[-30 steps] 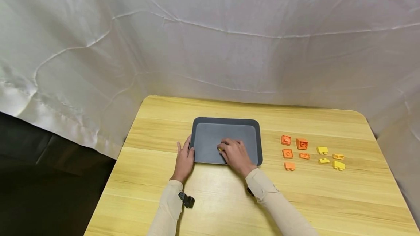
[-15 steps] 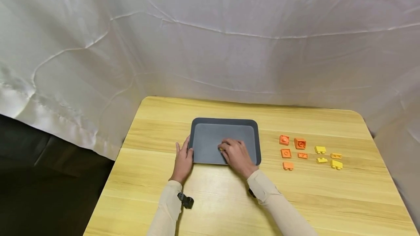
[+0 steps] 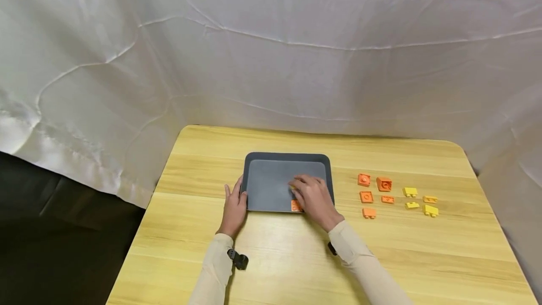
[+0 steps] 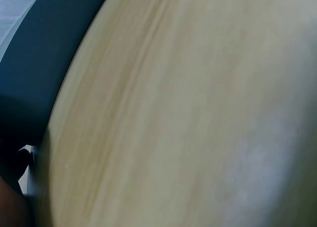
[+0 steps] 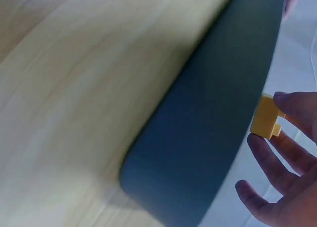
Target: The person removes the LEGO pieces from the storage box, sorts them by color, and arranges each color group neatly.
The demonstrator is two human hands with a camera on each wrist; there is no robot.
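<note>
A dark grey tray (image 3: 267, 180) lies on the table, in the middle of the head view. Against its left side rests my left hand (image 3: 234, 208), its fingers straight along the outer wall. Over the right half of the tray, my right hand (image 3: 314, 200) pinches a small yellow toy brick (image 5: 266, 117) between thumb and fingertips; its studs show in the right wrist view. In the head view the fingers cover most of that brick. An orange toy brick (image 3: 296, 205) sits in the tray near the front wall, partly hidden under the right hand.
Right of the tray, on the wooden table (image 3: 271, 258), lie several orange bricks (image 3: 366, 196) and, further right, several yellow bricks (image 3: 431, 210). A pale curtain (image 3: 296, 69) hangs behind the table. The left wrist view shows mostly tabletop beside the tray wall (image 4: 47, 54).
My right hand has shifted a little right and away from me with the yellow brick. The orange brick in the tray has come into sight. My left hand stays at the tray's side.
</note>
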